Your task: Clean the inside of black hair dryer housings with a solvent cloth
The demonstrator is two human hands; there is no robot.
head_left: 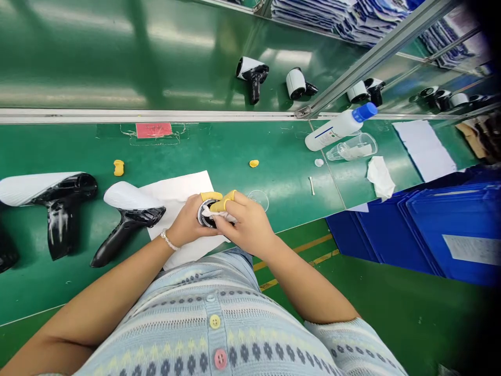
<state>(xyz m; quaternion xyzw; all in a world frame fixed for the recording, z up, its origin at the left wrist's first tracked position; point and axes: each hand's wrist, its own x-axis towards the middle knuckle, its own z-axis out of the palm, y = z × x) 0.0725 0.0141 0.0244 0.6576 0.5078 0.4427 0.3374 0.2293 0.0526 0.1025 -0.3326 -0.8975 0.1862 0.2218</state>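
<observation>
My left hand (188,222) grips a round black and silver part (205,214), probably from a hair dryer, with a yellow finger cot on one finger. My right hand (246,224), with yellow cots on its fingers, presses a white cloth (221,213) against that part and hides much of it. Both hands are over a white paper sheet (182,194) on the green workbench (274,177). To the left of my hands lies a black and white hair dryer (131,208), with a second one (58,201) beyond it.
A white bottle with a blue cap (338,128), a clear plastic cup (352,147), crumpled tissue (381,177), a cotton swab (311,185) and loose yellow finger cots (118,167) lie on the bench. Blue crates (430,230) stand at the right. A metal rail (156,116) separates a further dryer-lined bench.
</observation>
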